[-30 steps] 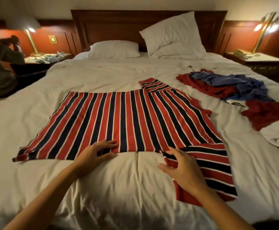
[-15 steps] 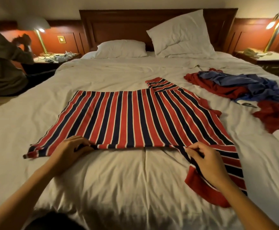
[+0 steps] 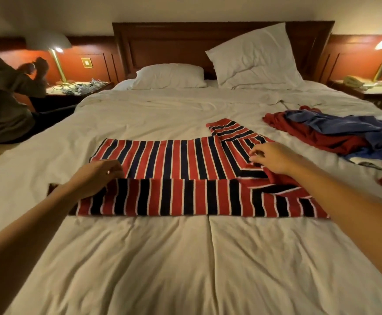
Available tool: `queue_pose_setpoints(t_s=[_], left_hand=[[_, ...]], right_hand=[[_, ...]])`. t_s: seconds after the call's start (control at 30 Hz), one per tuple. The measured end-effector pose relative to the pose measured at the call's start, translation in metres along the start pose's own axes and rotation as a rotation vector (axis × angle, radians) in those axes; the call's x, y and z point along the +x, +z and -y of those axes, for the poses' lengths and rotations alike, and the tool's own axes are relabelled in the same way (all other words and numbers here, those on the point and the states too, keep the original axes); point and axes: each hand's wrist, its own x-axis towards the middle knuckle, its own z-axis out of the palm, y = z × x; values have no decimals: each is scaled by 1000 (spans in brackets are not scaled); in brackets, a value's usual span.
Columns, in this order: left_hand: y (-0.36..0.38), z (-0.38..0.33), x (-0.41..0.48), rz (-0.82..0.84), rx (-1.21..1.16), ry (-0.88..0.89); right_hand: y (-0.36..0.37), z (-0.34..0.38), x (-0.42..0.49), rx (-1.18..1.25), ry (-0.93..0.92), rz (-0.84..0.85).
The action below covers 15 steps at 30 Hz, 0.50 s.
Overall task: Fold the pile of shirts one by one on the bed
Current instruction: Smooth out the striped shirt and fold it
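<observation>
A red, navy and white striped shirt [image 3: 185,160] lies across the middle of the white bed [image 3: 185,258]. Its near edge is folded over into a long band [image 3: 174,198] on top of the body. My left hand [image 3: 96,176] grips the left end of that folded edge. My right hand [image 3: 274,158] pinches the folded edge and near sleeve at the right end. The far sleeve [image 3: 230,130] sticks out toward the headboard. A pile of red and blue shirts [image 3: 335,133] lies at the right side of the bed.
Two white pillows [image 3: 169,76] lean at the wooden headboard [image 3: 185,42]. A person [image 3: 6,94] crouches by the left nightstand [image 3: 81,87] with its lit lamp. The right nightstand [image 3: 367,87] holds a phone and a lamp.
Both hands took hold of the shirt's near edge and carried it away from me, folding it over the body. The near sleeve went with it. The camera moved closer.
</observation>
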Motion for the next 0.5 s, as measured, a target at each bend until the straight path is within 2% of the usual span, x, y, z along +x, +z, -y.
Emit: queue_pose_setpoints(t_s=[0.1, 0.23, 0.33, 0.5], left_hand=[[15, -3, 14, 108, 38, -47], [34, 4, 1, 273, 146, -42], [40, 29, -11, 223, 221, -17], [39, 42, -14, 140, 125, -22]], right_hand=[[37, 39, 4, 14, -46, -6], [110, 75, -21, 92, -108, 145], [128, 78, -26, 89, -101, 9], [124, 74, -11, 89, -156, 61]])
